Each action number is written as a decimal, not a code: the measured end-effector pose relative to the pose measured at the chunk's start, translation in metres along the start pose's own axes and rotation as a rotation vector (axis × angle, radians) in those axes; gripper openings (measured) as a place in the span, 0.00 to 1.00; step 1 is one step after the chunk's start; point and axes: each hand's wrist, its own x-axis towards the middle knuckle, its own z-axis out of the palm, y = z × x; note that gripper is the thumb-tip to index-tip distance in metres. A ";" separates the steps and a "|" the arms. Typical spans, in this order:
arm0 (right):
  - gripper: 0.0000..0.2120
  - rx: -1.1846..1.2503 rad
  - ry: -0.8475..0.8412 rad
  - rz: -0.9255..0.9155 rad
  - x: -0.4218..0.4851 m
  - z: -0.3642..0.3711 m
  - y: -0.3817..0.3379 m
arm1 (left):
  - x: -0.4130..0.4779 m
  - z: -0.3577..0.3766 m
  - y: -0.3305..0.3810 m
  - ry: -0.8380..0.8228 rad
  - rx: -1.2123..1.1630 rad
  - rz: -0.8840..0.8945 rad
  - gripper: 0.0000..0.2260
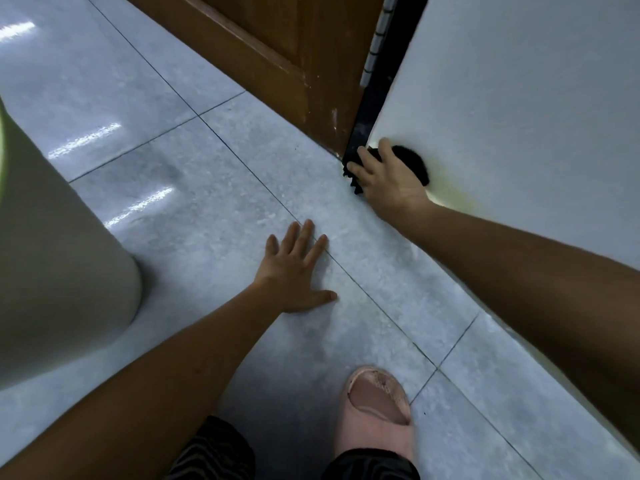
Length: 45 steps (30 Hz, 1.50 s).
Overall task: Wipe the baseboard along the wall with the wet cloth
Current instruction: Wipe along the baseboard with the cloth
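We are down low on the floor (214, 174), close to the wall (519, 98). Our right hand (388, 181) is at the foot of the wall, right beside the corner where the wall meets the door (277, 46). The grip of that hand is pressed down and curled over a dark cloth (412, 164). The cloth is bunched up under the palm and fingers, and it pokes out on both sides of the hand. It touches the bottom of the wall, where the baseboard (453, 199) would be. We cannot see a clear strip there, only a pale, yellowish edge low on the wall.

Our left hand (294, 271) is away from the wall, flat on the floor. Its fingers are spread wide and it holds nothing. We think it is propping us up.

The bottom of the wall runs in a long line from the door corner back toward our foot in the slipper (377, 407). The cloth sits at the door end of that line. So the part we think is left to wipe lies from the cloth back toward us, along the wall. The right hand is the one nearer the wall, so it should do the wiping. It should slide the cloth along the line, staying tight to the wall.
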 end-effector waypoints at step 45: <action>0.25 0.158 -0.132 -0.094 -0.165 0.078 -0.082 | -0.016 0.006 0.088 -0.049 0.126 0.107 0.31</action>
